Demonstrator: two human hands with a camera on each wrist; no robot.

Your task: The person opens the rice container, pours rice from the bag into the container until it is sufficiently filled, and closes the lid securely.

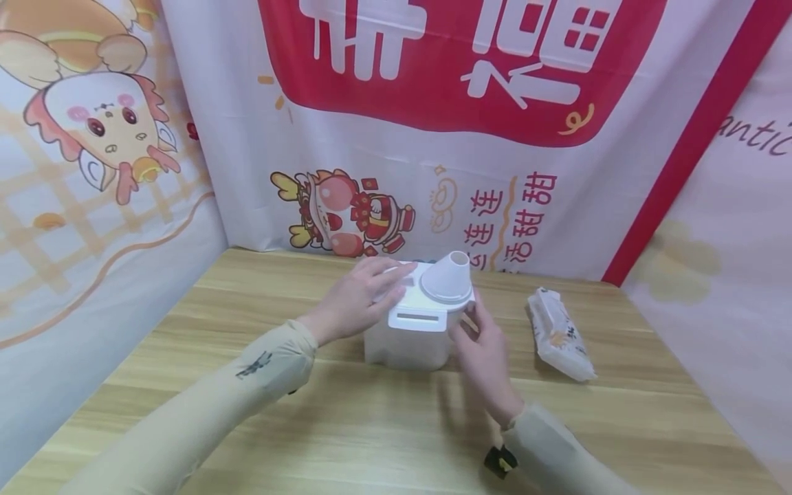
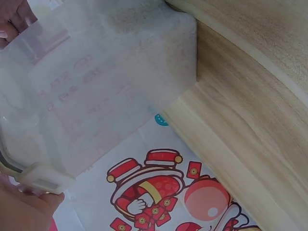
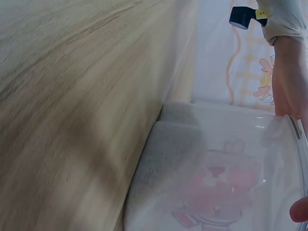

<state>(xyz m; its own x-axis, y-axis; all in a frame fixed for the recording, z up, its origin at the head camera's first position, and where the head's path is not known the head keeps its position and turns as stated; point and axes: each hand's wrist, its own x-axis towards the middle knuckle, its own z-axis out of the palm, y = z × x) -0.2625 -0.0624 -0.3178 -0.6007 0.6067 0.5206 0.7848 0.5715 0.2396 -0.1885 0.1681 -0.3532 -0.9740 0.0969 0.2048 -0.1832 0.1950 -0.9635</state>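
Note:
A translucent plastic storage container (image 1: 405,346) with a white lid (image 1: 417,299) stands on the table; it shows through both wrist views too. A white cone-shaped cup (image 1: 447,278) sits on the lid's right part. My left hand (image 1: 359,299) lies over the lid's left side, fingers on top. In the left wrist view, its fingertip (image 2: 53,199) touches a side latch (image 2: 45,179). My right hand (image 1: 485,350) grips the container's right side just below the lid, fingers bent. Only a fingertip (image 3: 299,210) of it shows at the lid edge in the right wrist view.
A white plastic packet (image 1: 559,335) with printing lies to the right on the wooden table (image 1: 371,426). A printed cloth (image 1: 235,137) hangs behind the table, with more cloth on both sides. Black bits hang at the sleeves.

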